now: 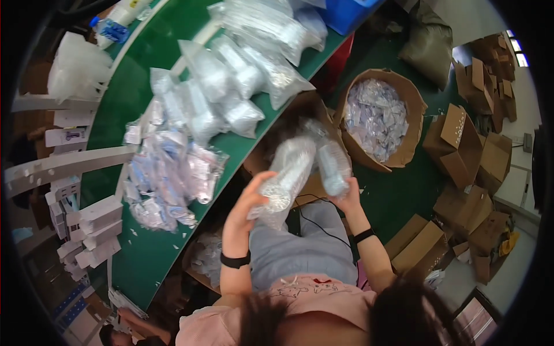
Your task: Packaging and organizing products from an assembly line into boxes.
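Note:
My left hand is closed around the near end of a bubble-wrapped bundle in clear plastic. A second, narrower bubble-wrapped package is gripped at its lower end by my right hand. Both packages point away from me, side by side above my lap, their far ends slightly blurred. What is inside the wrap cannot be made out. Beneath them an open cardboard box stands against the table edge, its inside dark and mostly hidden.
Several bubble-wrapped packages and a pile of small bagged items lie on the green table. To the right stands a round-bent carton full of small plastic packets. Empty boxes crowd the far right. Another person is at lower left.

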Demonstrator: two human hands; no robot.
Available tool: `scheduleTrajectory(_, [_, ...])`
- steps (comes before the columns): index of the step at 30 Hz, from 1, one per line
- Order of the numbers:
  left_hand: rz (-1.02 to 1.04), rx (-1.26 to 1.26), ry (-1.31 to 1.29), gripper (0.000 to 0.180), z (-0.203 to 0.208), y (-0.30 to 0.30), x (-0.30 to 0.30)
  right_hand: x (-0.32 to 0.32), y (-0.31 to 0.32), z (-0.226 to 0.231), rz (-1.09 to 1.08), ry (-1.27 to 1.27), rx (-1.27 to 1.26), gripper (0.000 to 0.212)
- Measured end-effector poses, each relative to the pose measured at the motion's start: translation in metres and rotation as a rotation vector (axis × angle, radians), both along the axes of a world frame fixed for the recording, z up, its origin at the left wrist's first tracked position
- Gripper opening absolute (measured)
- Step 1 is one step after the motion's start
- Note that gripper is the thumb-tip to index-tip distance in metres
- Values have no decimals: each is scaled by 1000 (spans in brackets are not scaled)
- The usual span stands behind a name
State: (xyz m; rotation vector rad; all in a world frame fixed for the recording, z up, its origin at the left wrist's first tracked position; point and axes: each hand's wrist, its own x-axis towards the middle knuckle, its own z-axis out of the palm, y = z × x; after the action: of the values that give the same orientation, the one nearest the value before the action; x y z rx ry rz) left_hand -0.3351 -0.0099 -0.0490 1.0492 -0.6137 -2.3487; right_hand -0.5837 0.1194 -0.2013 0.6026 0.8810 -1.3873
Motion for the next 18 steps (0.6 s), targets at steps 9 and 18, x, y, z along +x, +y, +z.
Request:
scheduleTrajectory(9, [-479, -163, -799, 56, -345, 74, -74, -14, 7, -237, 475, 400, 368, 38])
scheduleTrajectory(18, [-845, -847, -1200, 60, -417, 70, -116, -16, -4, -325, 946, 1304, 358, 60])
